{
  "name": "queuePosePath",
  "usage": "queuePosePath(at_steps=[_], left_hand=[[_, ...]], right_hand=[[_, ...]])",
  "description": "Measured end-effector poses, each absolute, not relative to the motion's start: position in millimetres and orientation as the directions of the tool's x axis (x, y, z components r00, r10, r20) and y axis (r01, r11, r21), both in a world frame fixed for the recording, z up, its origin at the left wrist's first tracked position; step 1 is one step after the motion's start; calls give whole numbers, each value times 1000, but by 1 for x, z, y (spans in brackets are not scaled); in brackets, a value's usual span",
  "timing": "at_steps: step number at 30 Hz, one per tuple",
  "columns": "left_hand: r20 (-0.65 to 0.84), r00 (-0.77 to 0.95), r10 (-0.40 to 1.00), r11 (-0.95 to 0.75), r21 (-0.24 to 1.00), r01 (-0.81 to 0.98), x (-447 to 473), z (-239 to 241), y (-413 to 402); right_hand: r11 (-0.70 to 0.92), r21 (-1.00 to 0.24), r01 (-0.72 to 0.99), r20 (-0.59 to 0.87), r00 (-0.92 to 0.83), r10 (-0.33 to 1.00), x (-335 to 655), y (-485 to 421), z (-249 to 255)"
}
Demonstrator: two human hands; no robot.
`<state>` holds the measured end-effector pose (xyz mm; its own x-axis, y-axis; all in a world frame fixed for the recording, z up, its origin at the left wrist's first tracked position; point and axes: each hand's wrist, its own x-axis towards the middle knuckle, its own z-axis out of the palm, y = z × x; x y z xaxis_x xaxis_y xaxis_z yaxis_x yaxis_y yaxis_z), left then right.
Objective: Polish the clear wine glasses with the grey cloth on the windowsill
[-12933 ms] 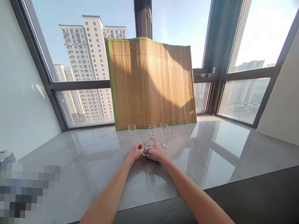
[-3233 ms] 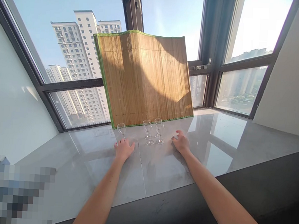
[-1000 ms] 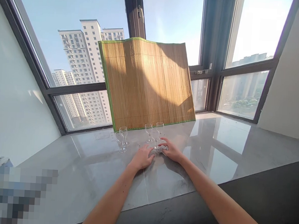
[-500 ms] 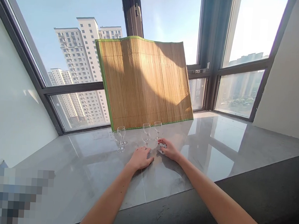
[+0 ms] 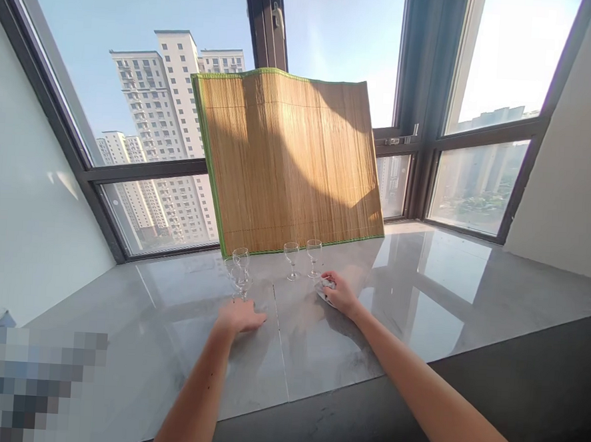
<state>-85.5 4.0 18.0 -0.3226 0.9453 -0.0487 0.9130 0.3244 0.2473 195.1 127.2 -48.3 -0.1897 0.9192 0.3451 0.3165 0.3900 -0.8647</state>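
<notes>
My left hand (image 5: 242,316) is low on the counter at a cluster of small clear stemmed glasses (image 5: 240,258) on the left. Its fingers close around the foot of the nearest stemmed glass (image 5: 242,281), partly hidden behind them; the thumb points right. My right hand (image 5: 340,294) rests to the right with fingers curled on a small whitish object (image 5: 327,284), whose kind I cannot make out. Just beyond it, two more stemmed glasses stand upright: one at the middle (image 5: 291,254) and one closer to my right hand (image 5: 314,252).
The glossy grey counter (image 5: 410,308) has a dark front edge. A bamboo mat (image 5: 294,161) with green trim leans against the window (image 5: 336,43) behind the glasses. White walls (image 5: 573,171) flank the counter. A blurred patch (image 5: 30,378) covers the lower left.
My left hand has moved left from the middle glasses to the left cluster, and the front middle glass has shifted along with it. My right hand stays almost still.
</notes>
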Motion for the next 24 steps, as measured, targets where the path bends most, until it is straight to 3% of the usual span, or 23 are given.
queuePosePath(at_steps=[4,11,18,24], left_hand=[[-46,-391,919,386,297,873,-107,22,2],[-77,-272,959,278,419,864,-121,23,-2],[-113,-254,961,278,413,867,-122,24,-4],[-110,-104,989,148,559,816,-143,20,-28]], right_hand=[[414,-844,341,371,-188,910,196,126,-47],[441,-821,362,403,-179,897,196,127,-47],[440,-829,344,393,-202,897,196,132,-53],[434,-825,362,403,-163,901,197,131,-49]])
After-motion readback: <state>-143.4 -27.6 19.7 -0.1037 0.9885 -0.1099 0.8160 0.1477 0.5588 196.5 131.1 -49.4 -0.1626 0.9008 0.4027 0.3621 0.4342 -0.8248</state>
